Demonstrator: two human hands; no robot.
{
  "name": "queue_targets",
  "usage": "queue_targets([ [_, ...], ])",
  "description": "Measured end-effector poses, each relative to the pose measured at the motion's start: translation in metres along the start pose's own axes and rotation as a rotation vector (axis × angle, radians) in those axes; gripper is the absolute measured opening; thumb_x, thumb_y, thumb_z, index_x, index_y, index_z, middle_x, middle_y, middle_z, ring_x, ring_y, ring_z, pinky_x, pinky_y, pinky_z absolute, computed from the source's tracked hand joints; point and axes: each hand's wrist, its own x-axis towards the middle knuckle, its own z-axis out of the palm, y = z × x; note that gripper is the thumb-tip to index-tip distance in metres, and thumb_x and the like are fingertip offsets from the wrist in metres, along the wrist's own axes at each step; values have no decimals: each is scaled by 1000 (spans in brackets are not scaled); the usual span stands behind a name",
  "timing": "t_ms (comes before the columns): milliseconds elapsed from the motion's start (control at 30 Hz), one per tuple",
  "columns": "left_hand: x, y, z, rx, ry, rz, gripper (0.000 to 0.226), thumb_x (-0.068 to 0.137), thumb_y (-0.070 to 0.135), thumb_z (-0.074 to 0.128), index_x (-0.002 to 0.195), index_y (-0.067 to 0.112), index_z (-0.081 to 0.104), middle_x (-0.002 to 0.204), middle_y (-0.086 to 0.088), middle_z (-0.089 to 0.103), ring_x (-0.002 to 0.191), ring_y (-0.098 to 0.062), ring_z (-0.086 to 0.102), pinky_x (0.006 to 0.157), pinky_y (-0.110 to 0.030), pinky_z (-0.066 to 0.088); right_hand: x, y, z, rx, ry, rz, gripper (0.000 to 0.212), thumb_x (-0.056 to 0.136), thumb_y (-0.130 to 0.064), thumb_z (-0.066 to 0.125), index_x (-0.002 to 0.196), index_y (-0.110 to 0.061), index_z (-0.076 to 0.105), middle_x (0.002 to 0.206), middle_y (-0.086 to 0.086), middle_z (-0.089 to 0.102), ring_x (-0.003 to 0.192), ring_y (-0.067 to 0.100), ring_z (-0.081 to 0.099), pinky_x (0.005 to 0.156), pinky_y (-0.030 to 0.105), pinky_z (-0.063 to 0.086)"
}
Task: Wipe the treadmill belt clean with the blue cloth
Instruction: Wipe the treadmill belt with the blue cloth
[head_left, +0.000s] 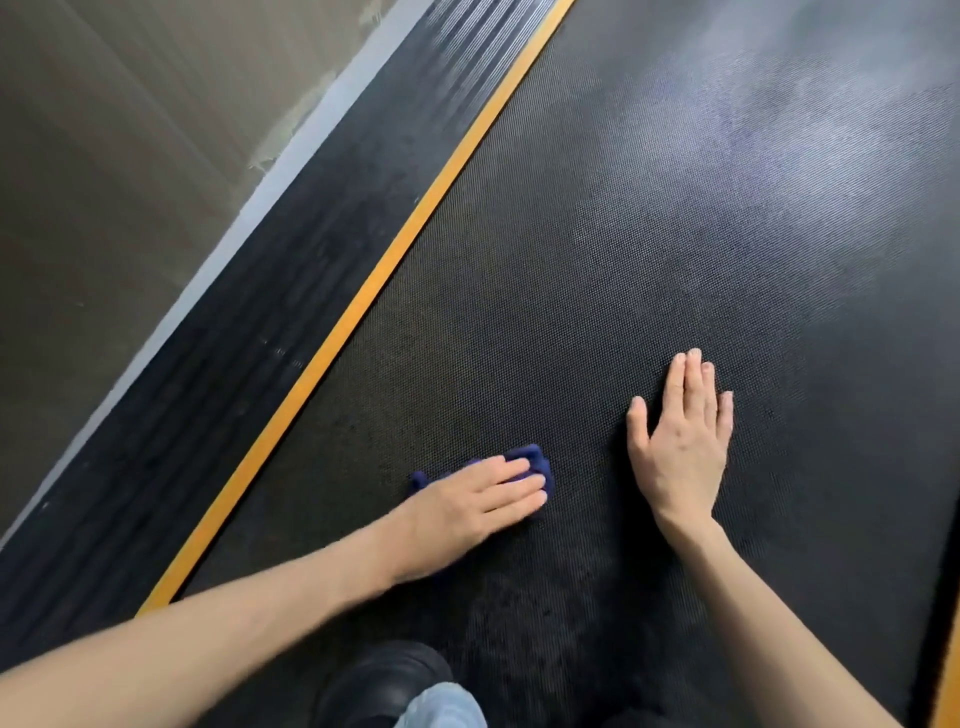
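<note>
Head: crumpled cloth (531, 459), dimpled belt (571, 260)

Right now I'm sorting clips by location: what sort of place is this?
Likely a gym or workout room, though little of the room shows: a textured black treadmill belt, an orange strip along its ribbed side rail, and grey floor beside it.

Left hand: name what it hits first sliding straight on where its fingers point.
Probably the right hand, thumb side, resting flat on the belt. Only bare belt lies between it and the blue cloth under the left hand.
</note>
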Motion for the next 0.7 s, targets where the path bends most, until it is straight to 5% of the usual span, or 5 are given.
queue_targets([
  [167, 11, -80, -13, 60, 169, -473, 64, 71, -16, 57, 132, 5, 49, 136, -9, 51, 130, -30, 41, 113, -41, 24, 1, 1, -2, 14, -10, -7, 65, 93, -43, 26, 148, -7, 22, 156, 7, 17, 144, 19, 11, 118, 38, 3],
  [333, 31, -74, -21, -99, 305, -849, 61, 76, -18, 43, 132, 6, 48, 135, -12, 50, 131, -31, 39, 114, -30, 16, 0, -5, -1, 36, 3, 23, 65, 92, -41, 28, 147, -6, 24, 155, 8, 21, 144, 21, 15, 118, 40, 5],
  [533, 36, 19, 18, -89, 192, -292, 55, 79, -6, 34, 130, 6, 51, 136, -6, 51, 130, -24, 41, 111, -35, 29, 0, -3, -2, 42, 4, 34, 65, 91, -41, 28, 146, -6, 26, 154, 9, 23, 143, 22, 18, 117, 40, 6],
  [600, 40, 0, 10, -46, 220, -352, 55, 79, -7, 35, 130, 6, 52, 135, -6, 52, 130, -26, 43, 110, -37, 32, 0, -5, -3, 41, -7, 29, 66, 91, -40, 27, 146, -6, 25, 155, 9, 21, 143, 22, 16, 117, 41, 6],
  [700, 48, -52, -3, -102, 294, -704, 66, 72, -21, 47, 134, 4, 47, 138, -12, 47, 133, -31, 36, 114, -40, 23, 4, -20, -9, 107, -55, 85, 64, 91, -28, 35, 148, -5, 18, 157, 9, 10, 145, 24, 8, 118, 44, 5],
])
